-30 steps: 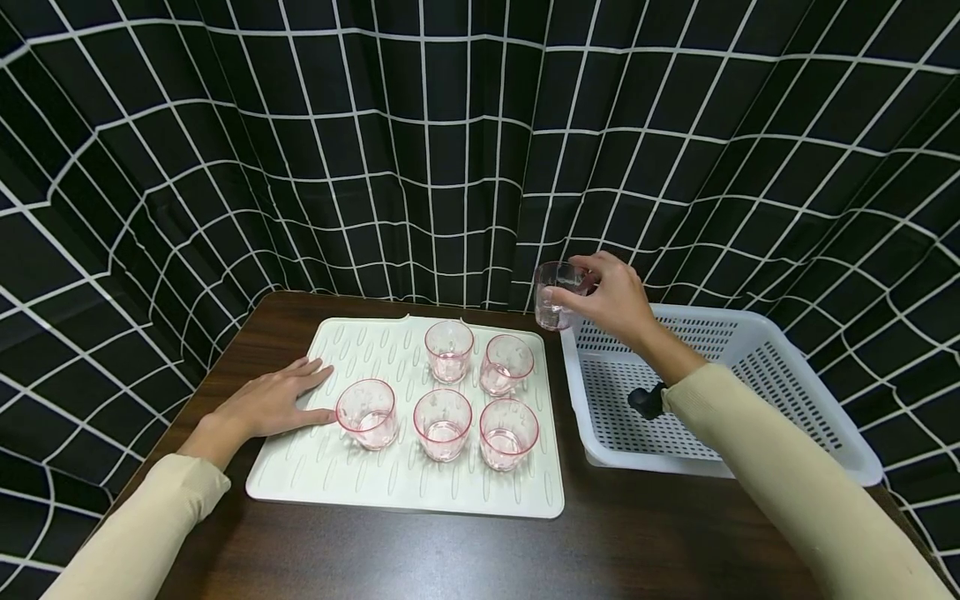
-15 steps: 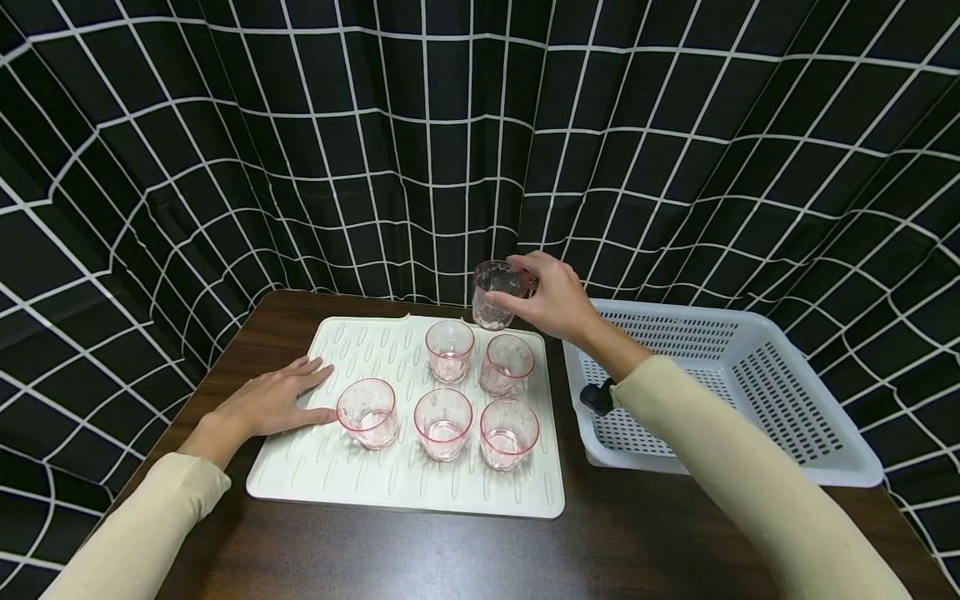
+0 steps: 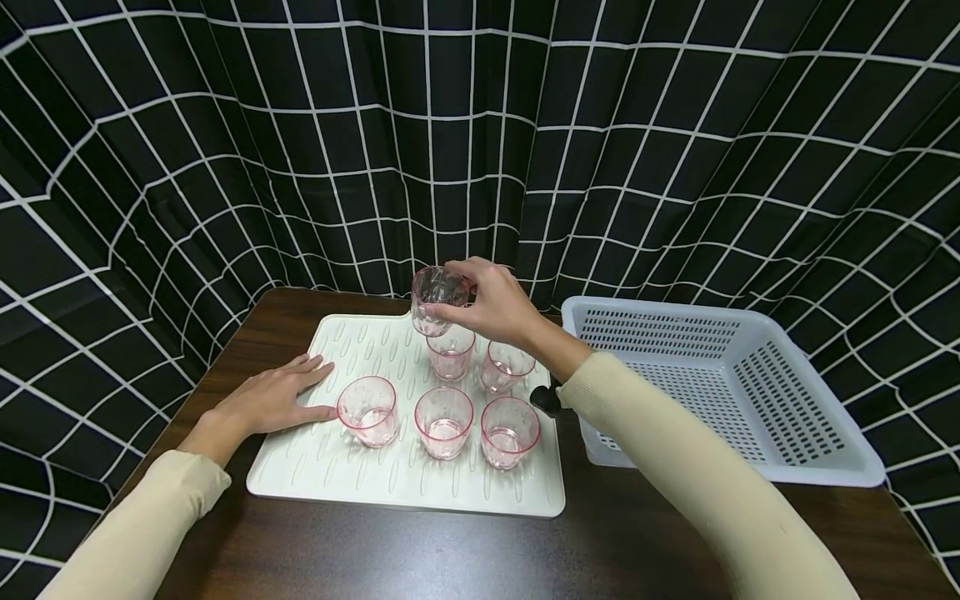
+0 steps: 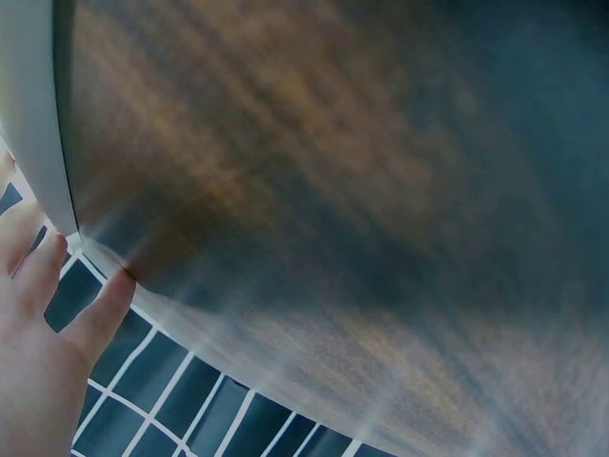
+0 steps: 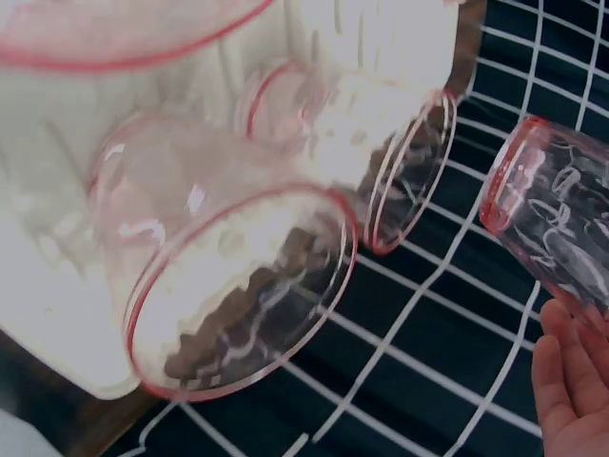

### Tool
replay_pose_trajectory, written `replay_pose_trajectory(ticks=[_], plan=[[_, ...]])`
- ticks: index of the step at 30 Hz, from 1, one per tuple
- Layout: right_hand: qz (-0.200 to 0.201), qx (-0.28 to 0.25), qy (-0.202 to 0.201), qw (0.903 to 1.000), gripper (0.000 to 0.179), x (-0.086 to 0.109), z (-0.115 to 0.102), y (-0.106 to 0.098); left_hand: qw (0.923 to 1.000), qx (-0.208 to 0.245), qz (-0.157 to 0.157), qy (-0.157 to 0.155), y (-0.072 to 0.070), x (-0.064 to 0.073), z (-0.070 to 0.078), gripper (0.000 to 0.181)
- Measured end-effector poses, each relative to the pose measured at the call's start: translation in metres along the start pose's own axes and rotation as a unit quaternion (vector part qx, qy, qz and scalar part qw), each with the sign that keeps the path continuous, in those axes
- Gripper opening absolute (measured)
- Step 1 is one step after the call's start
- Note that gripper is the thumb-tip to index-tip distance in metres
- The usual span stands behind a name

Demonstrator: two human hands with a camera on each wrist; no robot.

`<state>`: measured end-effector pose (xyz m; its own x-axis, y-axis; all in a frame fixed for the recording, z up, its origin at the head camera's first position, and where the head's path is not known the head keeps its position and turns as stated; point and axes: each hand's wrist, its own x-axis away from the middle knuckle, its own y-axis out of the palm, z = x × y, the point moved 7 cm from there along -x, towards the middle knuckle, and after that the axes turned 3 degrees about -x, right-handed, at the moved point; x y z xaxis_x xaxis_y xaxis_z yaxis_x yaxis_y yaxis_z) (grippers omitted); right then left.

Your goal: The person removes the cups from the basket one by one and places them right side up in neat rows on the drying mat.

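My right hand (image 3: 498, 307) grips a clear glass (image 3: 427, 321) above the back of the white drying mat (image 3: 292, 467), thumb on the near side and fingers at the far side. In the head view this glass overlaps the rim of a pink-rimmed glass (image 3: 450, 354) behind the others. In the right wrist view the held glass (image 5: 561, 205) shows at the right edge, fingers curled at its side. My left hand (image 3: 266, 400) lies flat with fingers spread on the mat's left edge, thumb tip right at the front left glass (image 3: 367, 412).
More pink-rimmed glasses stand upright on the mat: a front middle glass (image 3: 443, 423), a front right glass (image 3: 509, 433) and a back right glass (image 3: 504, 367). A white perforated basket (image 3: 750, 400) sits right of the mat on the dark wooden table (image 3: 360, 554). A gridded black curtain (image 3: 480, 125) hangs behind.
My right hand has carried the glass leftward from over the basket's left edge to above the back of the mat. My left hand has stayed in place.
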<state>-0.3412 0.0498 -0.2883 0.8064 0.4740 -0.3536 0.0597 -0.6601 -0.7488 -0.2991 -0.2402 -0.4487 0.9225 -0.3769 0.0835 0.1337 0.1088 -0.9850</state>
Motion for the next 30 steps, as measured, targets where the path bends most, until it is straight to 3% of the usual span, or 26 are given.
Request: replay_pose_trajectory(ticks=[12,19,26,30], plan=[[-0.038,0.003,0.011,0.9992,0.066,-0.012,-0.015,0.038,1.0,0.001,-0.005,-0.001,-0.001,0.001,0.001,0.098],[-0.067,0.041,0.051,0.9956,0.071,-0.016,-0.02,0.06,1.0,0.003,0.002,0.005,-0.003,0.001,0.001,0.098],[-0.095,0.075,0.072,0.9901,0.06,-0.021,-0.019,0.077,1.0,0.005,-0.004,0.0,-0.003,0.001,0.0,0.098],[-0.106,0.082,0.096,0.9863,0.064,-0.022,-0.018,0.084,1.0,0.006,-0.005,-0.003,-0.002,0.001,0.0,0.098]])
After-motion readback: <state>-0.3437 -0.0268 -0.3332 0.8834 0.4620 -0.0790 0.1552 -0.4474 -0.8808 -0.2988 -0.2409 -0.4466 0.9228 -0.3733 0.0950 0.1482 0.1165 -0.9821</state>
